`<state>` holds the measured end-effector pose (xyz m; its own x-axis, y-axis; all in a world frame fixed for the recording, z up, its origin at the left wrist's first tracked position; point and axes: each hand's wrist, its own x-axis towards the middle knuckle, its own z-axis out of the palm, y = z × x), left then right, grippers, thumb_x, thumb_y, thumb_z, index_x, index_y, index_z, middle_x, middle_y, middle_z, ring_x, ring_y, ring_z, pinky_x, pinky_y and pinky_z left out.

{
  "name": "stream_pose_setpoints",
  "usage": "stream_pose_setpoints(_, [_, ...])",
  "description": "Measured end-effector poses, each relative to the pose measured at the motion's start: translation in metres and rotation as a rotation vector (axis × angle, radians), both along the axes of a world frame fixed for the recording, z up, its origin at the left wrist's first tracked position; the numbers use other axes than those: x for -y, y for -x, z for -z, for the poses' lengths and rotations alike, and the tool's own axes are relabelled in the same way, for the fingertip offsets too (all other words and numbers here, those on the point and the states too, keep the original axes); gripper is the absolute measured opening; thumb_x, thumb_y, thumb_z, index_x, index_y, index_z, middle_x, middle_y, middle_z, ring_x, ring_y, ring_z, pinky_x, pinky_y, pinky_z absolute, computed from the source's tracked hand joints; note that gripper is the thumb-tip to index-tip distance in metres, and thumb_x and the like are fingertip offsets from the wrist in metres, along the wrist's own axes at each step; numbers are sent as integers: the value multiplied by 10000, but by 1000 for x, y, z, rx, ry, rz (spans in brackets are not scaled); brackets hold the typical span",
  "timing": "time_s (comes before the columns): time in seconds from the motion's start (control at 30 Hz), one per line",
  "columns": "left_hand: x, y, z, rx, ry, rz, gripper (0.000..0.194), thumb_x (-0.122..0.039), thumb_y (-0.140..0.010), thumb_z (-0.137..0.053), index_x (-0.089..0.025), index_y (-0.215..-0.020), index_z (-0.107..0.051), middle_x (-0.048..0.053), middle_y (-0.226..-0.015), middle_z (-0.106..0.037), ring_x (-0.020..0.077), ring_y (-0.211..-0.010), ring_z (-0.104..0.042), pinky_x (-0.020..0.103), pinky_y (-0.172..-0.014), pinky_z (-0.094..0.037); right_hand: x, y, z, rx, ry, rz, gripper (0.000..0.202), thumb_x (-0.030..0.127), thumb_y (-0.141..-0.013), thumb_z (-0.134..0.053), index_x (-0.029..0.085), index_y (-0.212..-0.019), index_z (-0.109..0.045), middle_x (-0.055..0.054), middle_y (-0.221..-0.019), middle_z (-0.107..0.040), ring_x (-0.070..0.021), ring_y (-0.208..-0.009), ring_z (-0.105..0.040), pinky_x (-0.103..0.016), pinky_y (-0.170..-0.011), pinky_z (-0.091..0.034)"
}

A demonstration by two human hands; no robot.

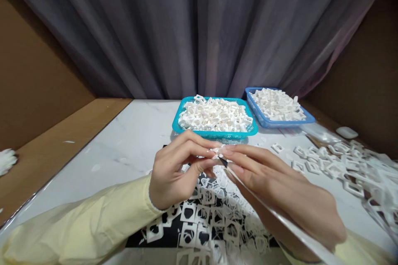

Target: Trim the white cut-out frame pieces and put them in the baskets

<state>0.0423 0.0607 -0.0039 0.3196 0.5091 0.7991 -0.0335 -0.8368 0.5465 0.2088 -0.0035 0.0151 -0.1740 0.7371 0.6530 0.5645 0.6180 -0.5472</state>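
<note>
My left hand [178, 169] pinches a small white plastic part [218, 151] between thumb and fingertips, above the middle of the table. My right hand [280, 186] meets it from the other side, its fingers closed around a thin tool with a dark pointed tip [223, 161]. That tip touches or lies very close to the white part; which of the two I cannot tell. A long pale strip runs from the tool along my right hand to the lower right. Under both hands, many flat white plastic pieces with cut-out openings [188, 212] lie on a black mat [133, 240].
A teal basket [214, 134] heaped with small white parts stands beyond my hands. Behind it to the right is a blue basket [286, 123], also full. Loose white frames [336, 159] spread over the right side. Grey curtains [174, 29] hang at the back, between brown side panels.
</note>
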Motion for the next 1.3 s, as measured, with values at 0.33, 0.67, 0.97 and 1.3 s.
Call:
stream_pose_setpoints(0.33, [5,-2,2,-41,-26,-110,227,34,-722,-613,-146,-861,-626,52,-848,-627,140,-754,-649,209,-542,-598,5,26,26,-109,-155,242,293,69,-850,-469,220,-1059,-608,-68,-1076,-676,-193,-968,-653,-352,-884,-562])
stream_pose_setpoints(0.67, [5,-4,12,-35,37,29,232,69,-723,-584,-128,-844,-595,51,-868,-598,111,-671,-642,169,-463,-588,-12,3,23,-54,-118,220,271,119,-876,-462,206,-1092,-599,-61,-1103,-656,-179,-1031,-623,-347,-935,-531])
stream_pose_setpoints(0.97, [6,-3,11,-16,-2,48,227,47,-732,-579,-143,-854,-606,53,-866,-633,92,-546,-630,178,-415,-572,-15,-27,-9,-34,-335,386,124,149,-811,-592,255,-829,-653,7,-973,-705,-201,-866,-685,-290,-749,-586])
stream_pose_setpoints(1.3, [6,-1,9,35,-1,65,287,89,-694,-601,-128,-880,-619,57,-885,-609,102,-599,-630,191,-434,-587,1,-31,-29,-45,-29,47,107,130,-767,-645,234,-784,-659,4,-961,-710,-186,-913,-674,-274,-777,-587])
